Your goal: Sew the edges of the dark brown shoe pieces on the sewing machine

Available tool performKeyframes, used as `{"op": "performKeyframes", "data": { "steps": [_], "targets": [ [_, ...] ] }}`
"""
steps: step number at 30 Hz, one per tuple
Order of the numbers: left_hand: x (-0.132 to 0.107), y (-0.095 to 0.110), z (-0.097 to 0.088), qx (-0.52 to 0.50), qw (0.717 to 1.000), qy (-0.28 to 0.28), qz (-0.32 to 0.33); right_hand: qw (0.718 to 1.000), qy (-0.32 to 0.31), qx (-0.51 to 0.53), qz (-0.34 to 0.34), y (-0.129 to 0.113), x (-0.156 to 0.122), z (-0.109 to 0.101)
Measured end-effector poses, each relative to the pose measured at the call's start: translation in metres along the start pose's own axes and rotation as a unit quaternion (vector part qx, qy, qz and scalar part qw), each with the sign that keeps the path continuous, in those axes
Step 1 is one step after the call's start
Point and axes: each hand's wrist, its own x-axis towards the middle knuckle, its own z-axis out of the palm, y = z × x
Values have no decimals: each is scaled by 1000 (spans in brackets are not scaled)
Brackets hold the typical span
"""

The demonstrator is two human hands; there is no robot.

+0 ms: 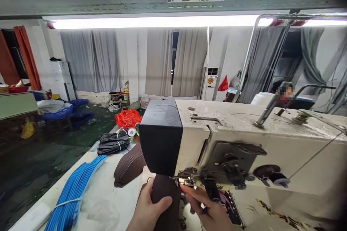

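A dark brown fabric piece (166, 191) lies under the head of a cream sewing machine (230, 126), by the presser foot and needle area. My left hand (150, 205) grips its left side, thumb on top and fingers toward the far edge. On the other side, my right hand (207, 207) has its fingers drawn together, the index fingertip at the fabric's right edge beside the metal foot (187, 181). What those fingers pinch, if anything, is hidden. Left of the machine rests a stack of brown shaped pieces (130, 166).
Blue strips (77, 191) tied in a bundle lie on the left of the table (100, 209). Behind are a black bundle (114, 142), thread spools (131, 132) and a red bag (128, 117). A phone (231, 207) lies beyond my right hand. Another person (284, 92) is at the far right.
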Motion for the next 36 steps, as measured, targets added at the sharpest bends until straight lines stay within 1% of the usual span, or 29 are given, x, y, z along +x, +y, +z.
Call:
{"op": "performKeyframes", "data": {
  "steps": [2, 4, 7, 10, 12, 14, 17, 19, 21, 24, 28, 32, 34, 36],
  "targets": [
    [0, -7, 3, 5, 1000, 12, 22, 1000, 4, -5, 8, -4, 1, -1],
    [-2, -13, 5, 4, 999, 14, 32, 1000, 0, -10, 6, -8, 2, -3],
    [-6, -16, 8, -16, 999, -5, 39, 1000, 3, -7, 6, -13, 4, -4],
    [-12, -12, 9, 12, 1000, -26, -4, 999, 19, -11, 30, -15, 3, -4],
    [-15, -4, 8, 34, 998, -34, -44, 999, 22, -16, 35, -15, 2, -3],
    [-16, 5, 7, 29, 996, -40, -76, 999, 17, -19, 39, -12, 1, -2],
    [-16, 18, 5, 25, 991, -67, -111, 1000, 4, -11, 27, -8, 1, -1],
    [-15, 26, 5, 30, 988, -89, -123, 1000, 2, 4, 14, -6, 2, 0],
    [-13, 31, 4, 34, 988, -90, -122, 1000, 7, 22, 15, -5, 2, 1],
    [-8, 36, 3, 41, 991, -74, -107, 998, 7, 45, 37, -4, 0, 3],
    [5, 35, -1, 46, 993, -63, -93, 996, -12, 71, 53, -1, -3, 4],
    [17, 33, -3, 36, 995, -64, -72, 996, 1, 83, 44, -1, -3, 6],
    [19, 33, -1, 24, 997, -47, -56, 995, 8, 90, 41, -2, -2, 7],
    [16, 32, 2, 8, 999, -18, -45, 995, 13, 92, 40, -4, -1, 7]
  ]
}}
